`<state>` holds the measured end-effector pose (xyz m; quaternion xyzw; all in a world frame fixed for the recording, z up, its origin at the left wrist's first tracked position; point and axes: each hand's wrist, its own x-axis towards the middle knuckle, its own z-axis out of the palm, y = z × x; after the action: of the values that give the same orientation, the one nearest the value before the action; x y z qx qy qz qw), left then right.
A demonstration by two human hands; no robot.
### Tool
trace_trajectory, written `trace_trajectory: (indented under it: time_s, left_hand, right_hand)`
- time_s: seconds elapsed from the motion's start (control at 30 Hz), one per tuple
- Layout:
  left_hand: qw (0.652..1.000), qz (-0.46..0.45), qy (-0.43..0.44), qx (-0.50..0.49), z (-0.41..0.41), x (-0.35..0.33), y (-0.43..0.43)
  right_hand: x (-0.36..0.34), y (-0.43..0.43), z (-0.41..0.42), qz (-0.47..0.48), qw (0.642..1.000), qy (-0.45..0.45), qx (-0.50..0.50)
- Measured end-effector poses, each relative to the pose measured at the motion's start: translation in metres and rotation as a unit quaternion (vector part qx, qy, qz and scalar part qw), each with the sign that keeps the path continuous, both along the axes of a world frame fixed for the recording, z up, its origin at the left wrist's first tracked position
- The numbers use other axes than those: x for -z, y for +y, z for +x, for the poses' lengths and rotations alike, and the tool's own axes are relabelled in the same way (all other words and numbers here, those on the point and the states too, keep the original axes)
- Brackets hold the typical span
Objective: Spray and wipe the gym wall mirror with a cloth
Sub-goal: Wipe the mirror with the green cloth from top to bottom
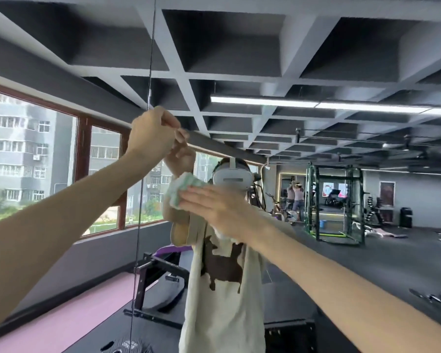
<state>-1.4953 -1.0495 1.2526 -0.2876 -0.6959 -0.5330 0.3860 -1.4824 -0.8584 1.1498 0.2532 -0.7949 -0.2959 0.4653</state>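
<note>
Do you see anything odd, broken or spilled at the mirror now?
Nothing looks broken or spilled. The right hand presses the cloth flat on the mirror. Only oddity: no spray bottle is in view, and the left hand, fingers curled, sits by the mirror seam; whether it holds something is unclear.

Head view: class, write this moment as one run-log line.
step: wipe | right hand: flat, pressing cloth on mirror | left hand: raised at glass, fingers curled
</note>
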Motion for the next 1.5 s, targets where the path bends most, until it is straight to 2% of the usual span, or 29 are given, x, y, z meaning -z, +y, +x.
trace_trajectory:
  time_s: [0.07, 0.13, 0.2, 0.23, 0.27, 0.33, 0.37, 0.4, 0.47, 0.53, 0.6, 0.7, 0.73, 0.8, 0.87, 0.9, 0.93, 0.97, 1.0, 1.1, 1.17, 1.23, 1.3, 1.37, 1.5]
  left_hand:
    - [1.000, 0.009, 0.002, 0.004, 0.002, -0.006, -0.005]
    - [1.000, 0.021, 0.003, 0.008, 0.000, -0.009, -0.009]
    - [1.000, 0.015, 0.008, 0.007, -0.001, -0.009, -0.010]
    - [1.000, 0.012, 0.011, 0.010, -0.001, -0.008, -0.007]
    - [1.000, 0.006, 0.013, 0.011, -0.002, -0.008, -0.004]
    - [1.000, -0.007, 0.024, 0.008, -0.004, -0.011, 0.003]
    - [0.999, -0.013, 0.032, 0.004, -0.005, -0.011, 0.006]
    - [0.999, -0.019, 0.043, -0.001, -0.006, -0.017, 0.007]
    - [0.999, -0.020, 0.045, -0.004, -0.007, -0.025, 0.005]
    - [0.999, -0.018, 0.034, -0.002, -0.006, -0.033, 0.002]
    - [0.999, -0.022, 0.032, -0.008, -0.006, -0.043, -0.005]
    - [0.999, -0.017, 0.045, -0.004, -0.008, -0.060, -0.016]
    - [0.999, -0.008, 0.047, 0.002, -0.009, -0.066, -0.018]
    - [0.999, 0.005, 0.047, 0.004, -0.013, -0.077, -0.016]
    - [0.999, 0.006, 0.043, -0.001, -0.018, -0.082, -0.010]
    - [0.999, 0.002, 0.045, 0.000, -0.021, -0.084, -0.003]
    - [0.999, -0.003, 0.047, -0.002, -0.024, -0.087, 0.000]
    - [0.999, -0.005, 0.050, -0.005, -0.026, -0.089, 0.003]
    - [0.998, -0.005, 0.058, -0.016, -0.029, -0.090, 0.004]
    - [0.992, -0.015, 0.097, -0.073, -0.033, -0.095, 0.000]
    - [0.989, -0.014, 0.108, -0.097, -0.033, -0.097, -0.005]
    - [0.988, -0.013, 0.109, -0.105, -0.035, -0.097, -0.013]
    - [0.983, -0.023, 0.122, -0.134, -0.043, -0.097, -0.021]
    - [0.980, -0.029, 0.121, -0.153, -0.053, -0.095, -0.028]
    - [0.990, 0.000, 0.054, -0.129, -0.062, -0.087, -0.041]
  right_hand:
    - [-0.066, 0.021, 0.007, -0.120, 0.988, 0.095, 0.031]
    - [-0.119, 0.039, 0.022, -0.280, 0.935, 0.215, 0.038]
    - [-0.114, 0.024, 0.015, -0.388, 0.881, 0.272, -0.006]
    - [-0.095, 0.011, 0.003, -0.384, 0.880, 0.277, -0.014]
    - [-0.070, -0.005, -0.009, -0.340, 0.902, 0.265, -0.014]
    - [-0.033, -0.023, -0.028, -0.163, 0.969, 0.184, -0.027]
    - [-0.032, -0.021, -0.031, -0.084, 0.986, 0.139, -0.022]
    - [-0.053, -0.014, -0.024, -0.047, 0.992, 0.116, -0.014]
    - [-0.116, 0.008, 0.005, -0.127, 0.979, 0.157, -0.009]
    - [-0.180, 0.043, 0.035, -0.248, 0.936, 0.249, 0.030]
    - [-0.232, 0.075, 0.060, -0.336, 0.891, 0.296, 0.074]
    - [-0.261, 0.064, 0.044, -0.421, 0.837, 0.341, 0.075]
    - [-0.263, 0.046, 0.027, -0.408, 0.844, 0.341, 0.070]
    - [-0.260, -0.001, -0.008, -0.313, 0.898, 0.307, 0.039]
    - [-0.258, -0.037, -0.027, -0.192, 0.956, 0.219, 0.038]
    - [-0.264, -0.038, -0.024, -0.146, 0.972, 0.178, 0.052]
    - [-0.274, -0.031, -0.018, -0.130, 0.977, 0.161, 0.060]
    - [-0.284, -0.013, -0.005, -0.154, 0.971, 0.172, 0.066]
    - [-0.292, 0.008, 0.008, -0.203, 0.954, 0.211, 0.067]
    - [-0.305, 0.069, 0.045, -0.371, 0.869, 0.320, 0.068]
    - [-0.305, 0.064, 0.034, -0.401, 0.848, 0.340, 0.067]
    - [-0.302, 0.022, 0.002, -0.353, 0.875, 0.332, 0.012]
    - [-0.294, -0.030, -0.033, -0.260, 0.927, 0.270, -0.034]
    - [-0.290, -0.067, -0.054, -0.192, 0.960, 0.198, -0.048]
    - [-0.296, -0.089, -0.062, -0.165, 0.977, 0.131, -0.038]
